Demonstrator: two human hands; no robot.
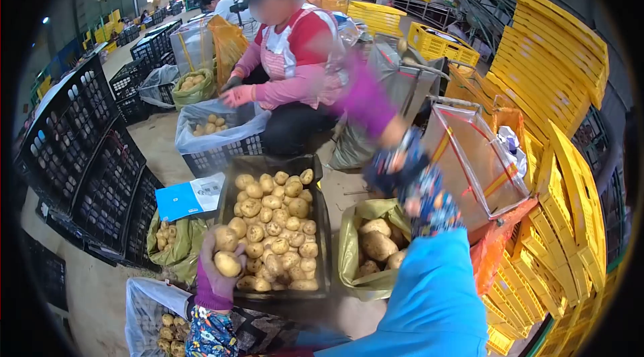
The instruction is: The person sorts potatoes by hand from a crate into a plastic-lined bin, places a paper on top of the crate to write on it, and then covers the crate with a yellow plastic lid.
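Observation:
My left hand (213, 276), in a purple glove, is closed around potatoes (227, 264) at the left edge of a black crate (325, 223). Two potatoes show in its grip. Heaped potatoes (274, 223) fill that crate. My right hand (365, 99), also in a purple glove, reaches far forward and is smeared by motion, so its fingers cannot be made out. Below the right forearm, an olive-green sack (347, 250) holds larger potatoes (378, 244). At the lower left, a crate lined with a clear bag (141, 310) contains smaller potatoes (171, 333).
Opposite me a co-worker (295, 69) sits behind a plastic-lined crate (221, 136) of potatoes. A blue-and-white sheet (188, 197) lies beside the black crate. Stacked black crates (87, 156) stand left, yellow crates (550, 55) right. Beyond my right sleeve is a red-edged frame (469, 156).

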